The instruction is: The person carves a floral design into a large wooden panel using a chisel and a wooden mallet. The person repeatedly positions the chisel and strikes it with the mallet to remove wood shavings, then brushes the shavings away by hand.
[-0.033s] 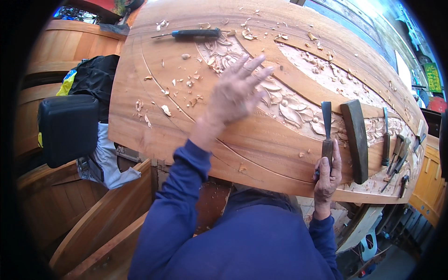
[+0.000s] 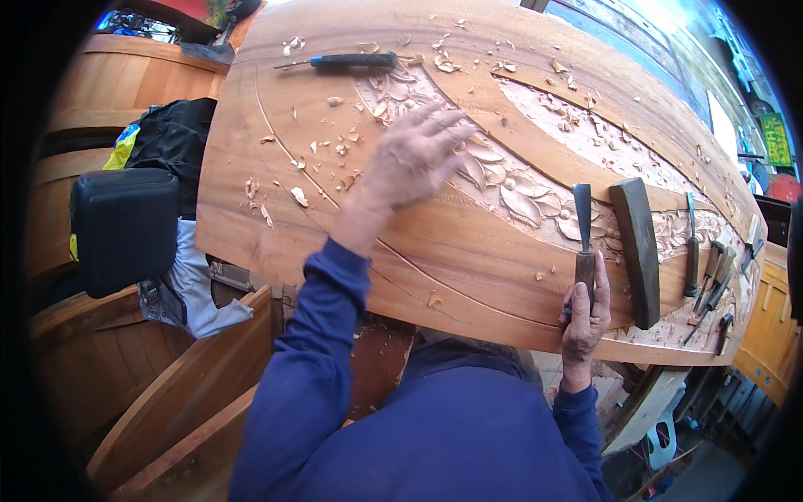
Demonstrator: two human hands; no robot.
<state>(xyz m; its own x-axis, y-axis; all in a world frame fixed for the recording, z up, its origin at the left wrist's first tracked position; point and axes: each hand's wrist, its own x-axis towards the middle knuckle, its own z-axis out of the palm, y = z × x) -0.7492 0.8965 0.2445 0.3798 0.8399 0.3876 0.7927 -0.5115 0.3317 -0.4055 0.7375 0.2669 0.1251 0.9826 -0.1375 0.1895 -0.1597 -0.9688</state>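
Shavings (image 2: 565,125) lie in a recess (image 2: 523,96); left hand (image 2: 414,163) open, empty, right hand (image 2: 587,325) gripping chisel (image 2: 585,261).

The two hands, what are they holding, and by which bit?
The right hand holds a chisel by its handle; the left hand appears to hold nothing.

The surface (image 2: 493,259) is a broad brown wooden panel, with a band of carved leaves (image 2: 523,205) running from the left grip (image 2: 445,140) rightward, past the far side of the right grip (image 2: 588,322). Curled wood shavings (image 2: 299,197) lie scattered left of the left grip and beyond both grips. Beyond the left grip, slightly to its left, lies a thin-bladed tool with a blue-and-black handle (image 2: 355,62). Just right of the right grip lies a thick dark bar (image 2: 637,255); farther right lie a dark-handled chisel (image 2: 693,259) and several slim carving tools (image 2: 713,289).
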